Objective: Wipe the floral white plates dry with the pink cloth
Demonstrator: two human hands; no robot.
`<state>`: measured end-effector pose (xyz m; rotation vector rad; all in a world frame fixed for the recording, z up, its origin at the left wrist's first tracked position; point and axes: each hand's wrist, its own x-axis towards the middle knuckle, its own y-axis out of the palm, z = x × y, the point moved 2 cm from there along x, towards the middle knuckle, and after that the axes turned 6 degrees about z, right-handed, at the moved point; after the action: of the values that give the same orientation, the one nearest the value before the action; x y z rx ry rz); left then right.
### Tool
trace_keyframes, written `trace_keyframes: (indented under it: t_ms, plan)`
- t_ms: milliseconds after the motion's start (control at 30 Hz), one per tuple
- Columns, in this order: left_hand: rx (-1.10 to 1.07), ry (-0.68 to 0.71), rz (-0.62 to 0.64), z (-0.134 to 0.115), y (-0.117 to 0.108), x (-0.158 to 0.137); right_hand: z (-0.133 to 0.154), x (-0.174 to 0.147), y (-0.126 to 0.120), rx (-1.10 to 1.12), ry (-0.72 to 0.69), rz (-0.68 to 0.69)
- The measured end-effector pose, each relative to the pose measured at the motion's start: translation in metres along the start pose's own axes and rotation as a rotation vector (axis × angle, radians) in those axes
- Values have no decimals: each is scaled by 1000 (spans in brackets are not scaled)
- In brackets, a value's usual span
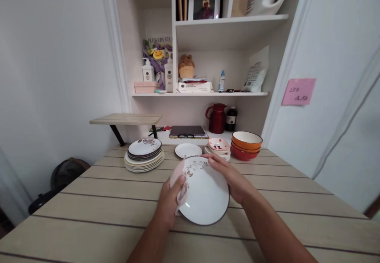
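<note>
A white plate (208,195) with a dark rim and a brown floral pattern is held up over the table, its face tilted toward me. My left hand (170,199) is closed on its left edge, with the thumb over the front. A pale pink, cloth-like piece (177,173) lies between that hand and the plate and wraps over the edge. My right hand (231,178) grips the upper right rim, its fingers partly hidden behind the plate. Past it lies a smaller white plate (188,151) on the table.
Stacked plates (144,158) stand at left, near a raised wooden shelf (126,119). At back right are small pink-patterned bowls (219,144) on white dishes and stacked orange and red bowls (246,148). Behind sit a closed laptop (187,130), a red jug (217,118) and a dark bottle (231,119).
</note>
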<state>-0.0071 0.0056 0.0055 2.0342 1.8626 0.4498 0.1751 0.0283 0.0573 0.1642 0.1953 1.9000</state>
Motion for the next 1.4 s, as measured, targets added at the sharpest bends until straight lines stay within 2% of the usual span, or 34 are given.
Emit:
trace_keyframes:
  t_ms: [100,200,367,500,700,967,1167,1300,1400]
  plan:
    - [55,10,37,1,2,-1,0,-2,-2,-61,64,-10]
    - [68,10,19,-1,3,-3,-3,-1,-2,-6,102,-10]
    - [51,34,16,-5,7,-6,-5,2,3,20,67,-20]
    - [-18,5,12,-5,3,-2,-8,5,10,22,-8,-104]
    - [-125,-46,-38,4,-4,7,-20,15,15,113,-112,-308]
    - [-199,-62,-9,9,4,8,-37,22,14,258,-160,-432]
    - [-225,-38,-54,10,0,9,-39,22,17,282,-111,-390]
    - [-188,12,-119,6,-6,8,-30,20,12,281,8,-247]
    - [-140,35,-90,2,-6,4,-16,13,6,151,2,-174]
